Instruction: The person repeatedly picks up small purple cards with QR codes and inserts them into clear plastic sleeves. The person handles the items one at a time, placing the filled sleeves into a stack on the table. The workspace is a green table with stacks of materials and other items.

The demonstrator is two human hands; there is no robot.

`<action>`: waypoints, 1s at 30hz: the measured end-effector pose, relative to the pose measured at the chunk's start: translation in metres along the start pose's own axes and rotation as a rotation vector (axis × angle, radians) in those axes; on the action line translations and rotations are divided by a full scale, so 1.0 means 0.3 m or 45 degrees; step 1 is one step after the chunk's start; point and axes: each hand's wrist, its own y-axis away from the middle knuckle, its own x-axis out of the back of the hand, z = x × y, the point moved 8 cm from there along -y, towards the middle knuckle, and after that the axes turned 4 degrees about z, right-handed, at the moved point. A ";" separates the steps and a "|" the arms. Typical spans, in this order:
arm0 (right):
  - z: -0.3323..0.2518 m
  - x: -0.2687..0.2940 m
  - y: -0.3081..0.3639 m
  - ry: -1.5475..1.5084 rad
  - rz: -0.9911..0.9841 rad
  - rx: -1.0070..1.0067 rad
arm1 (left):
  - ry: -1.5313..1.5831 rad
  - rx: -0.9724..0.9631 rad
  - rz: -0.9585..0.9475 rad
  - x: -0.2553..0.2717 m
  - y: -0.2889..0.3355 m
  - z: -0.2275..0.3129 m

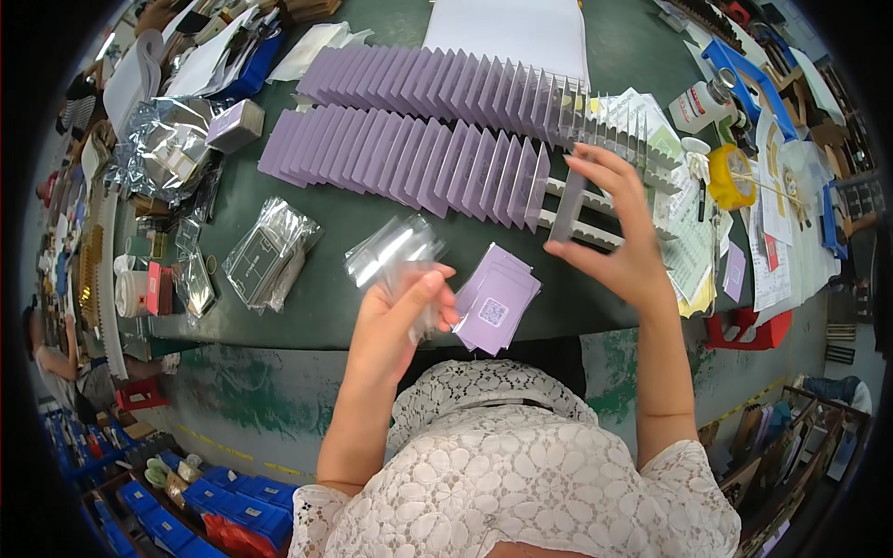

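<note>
My left hand [395,321] is pinched round several clear plastic sleeves [395,251], which are blurred and fan out beyond the fingers. Between thumb and fingertips, my right hand [628,232] grips a lilac card [566,206] by its edges, at the near row's right end. Two long rows of lilac cards, the far row [437,84] and the near row [400,163], stand on edge, leaning. Their right ends show the notched rack [591,231] that bears them. A loose stack of lilac cards [499,293] with a square printed code lies between my hands.
Packed dark cards in clear wrap [270,253] lie to the left, near a small card box [235,126] and crumpled plastic [167,149]. On the right are papers [693,223], a yellow tape roll [731,177] and a white bottle [699,107]. A white sheet [507,37] lies behind the rows.
</note>
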 end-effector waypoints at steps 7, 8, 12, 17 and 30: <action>-0.097 -0.044 0.159 -0.539 -0.053 -0.054 | -0.066 0.190 -0.267 -0.191 0.050 -0.026; -0.096 -0.046 0.172 -0.523 -0.039 -0.050 | -0.079 0.192 -0.281 -0.205 0.051 -0.027; -0.097 -0.041 0.188 -0.359 -0.019 -0.050 | -0.163 0.133 -0.209 -0.187 0.048 -0.020; -0.097 -0.029 0.203 -0.187 0.016 -0.064 | -0.163 0.071 -0.173 -0.170 0.045 -0.018; 0.036 -0.033 0.262 -0.887 0.290 -0.780 | -0.081 0.046 -0.081 -0.130 0.038 -0.015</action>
